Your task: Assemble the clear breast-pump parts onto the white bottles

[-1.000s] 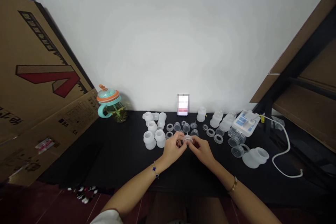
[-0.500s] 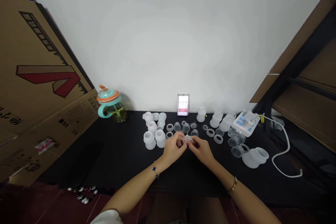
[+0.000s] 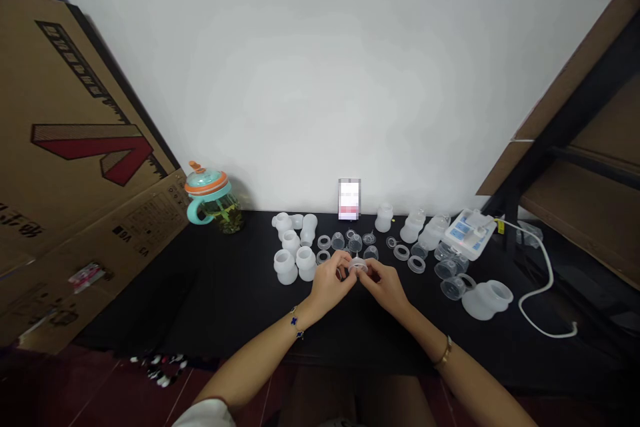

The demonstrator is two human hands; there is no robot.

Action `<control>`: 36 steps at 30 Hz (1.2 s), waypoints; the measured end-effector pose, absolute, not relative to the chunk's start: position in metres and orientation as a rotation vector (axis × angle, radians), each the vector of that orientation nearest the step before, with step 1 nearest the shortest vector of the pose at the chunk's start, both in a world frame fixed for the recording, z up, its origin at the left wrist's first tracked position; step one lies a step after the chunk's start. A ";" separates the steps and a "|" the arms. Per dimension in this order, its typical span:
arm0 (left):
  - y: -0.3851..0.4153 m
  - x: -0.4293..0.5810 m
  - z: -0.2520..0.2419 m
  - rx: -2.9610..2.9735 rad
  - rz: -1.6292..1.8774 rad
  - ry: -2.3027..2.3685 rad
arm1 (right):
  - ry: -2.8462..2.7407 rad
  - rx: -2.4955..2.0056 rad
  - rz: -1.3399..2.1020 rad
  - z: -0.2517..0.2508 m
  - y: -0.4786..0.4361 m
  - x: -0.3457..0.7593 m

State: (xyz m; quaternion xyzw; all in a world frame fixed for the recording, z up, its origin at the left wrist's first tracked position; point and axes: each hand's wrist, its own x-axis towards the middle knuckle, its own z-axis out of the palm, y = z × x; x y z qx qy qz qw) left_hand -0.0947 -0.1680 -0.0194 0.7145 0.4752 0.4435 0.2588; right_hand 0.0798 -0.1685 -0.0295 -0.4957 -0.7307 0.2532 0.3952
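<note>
At the middle of the black table, my left hand point(image 3: 331, 278) and my right hand point(image 3: 385, 285) both pinch the rim of a clear baby bottle nipple point(image 3: 357, 264). It seems to sit in a translucent collar ring, partly hidden by my fingers. Just beyond my hands lie clear dome caps point(image 3: 355, 243), more nipples point(image 3: 369, 238) and a collar ring point(image 3: 324, 242). Several white bottles point(image 3: 305, 263) stand to the left of my left hand. Right of my right hand are further collar rings point(image 3: 416, 264) and translucent bottles point(image 3: 412, 225).
A lit phone point(image 3: 349, 199) leans against the wall. The teal-lidded jug point(image 3: 213, 200) stands at left beside a large cardboard box point(image 3: 75, 147). At right are a white labelled device point(image 3: 470, 233) with a cable point(image 3: 549, 273), and a bottle lying over point(image 3: 484, 301).
Almost nothing differs. Both hands stay at the same spot with the nipple between their fingertips; the view has shifted very slightly.
</note>
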 end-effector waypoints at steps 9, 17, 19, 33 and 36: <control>-0.167 -0.095 -0.024 1.950 1.207 1.285 | -1.862 -1.262 0.620 -0.031 -0.168 0.080; -0.168 -0.095 -0.020 1.941 1.196 1.272 | -1.859 -1.278 0.644 -0.031 -0.168 0.080; -0.168 -0.096 -0.021 1.946 1.196 1.266 | -1.855 -1.280 0.652 -0.032 -0.168 0.080; -0.169 -0.097 -0.021 1.924 1.171 1.248 | -1.871 -1.280 0.605 -0.035 -0.167 0.079; -0.169 -0.098 -0.021 1.926 1.164 1.250 | -1.867 -1.280 0.609 -0.035 -0.167 0.079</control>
